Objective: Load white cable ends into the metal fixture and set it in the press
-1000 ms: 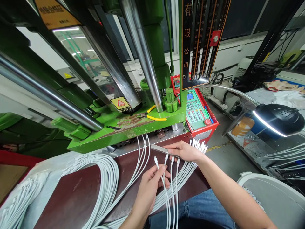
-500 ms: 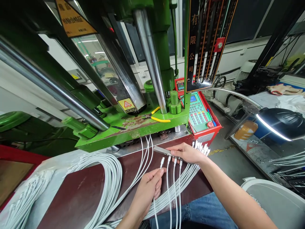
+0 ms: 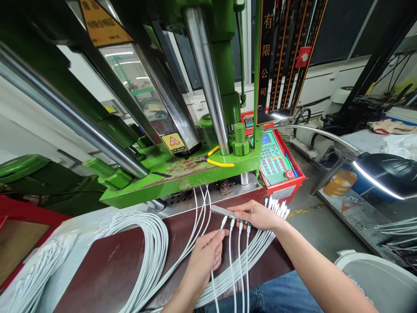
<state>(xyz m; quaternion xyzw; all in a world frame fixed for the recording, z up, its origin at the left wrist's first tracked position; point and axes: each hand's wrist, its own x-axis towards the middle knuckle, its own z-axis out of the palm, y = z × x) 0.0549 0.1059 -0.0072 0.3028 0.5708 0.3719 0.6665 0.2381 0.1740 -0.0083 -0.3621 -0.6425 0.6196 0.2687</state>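
Brown bench spans the lower left; at lower centre, the left grip pinches one white cable, its plug pointing up-right at the slanting metal bar, which the right grip clasps.

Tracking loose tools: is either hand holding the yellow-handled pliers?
No, the pliers lie on the green plate, while the right hand holds a metal bar and the left hand a white cable.

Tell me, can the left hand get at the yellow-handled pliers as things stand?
Probably not yet: the left hand is pinching a white cable close to the metal bar. Nothing covers the pliers on the green ledge beyond, so once free it likely could.
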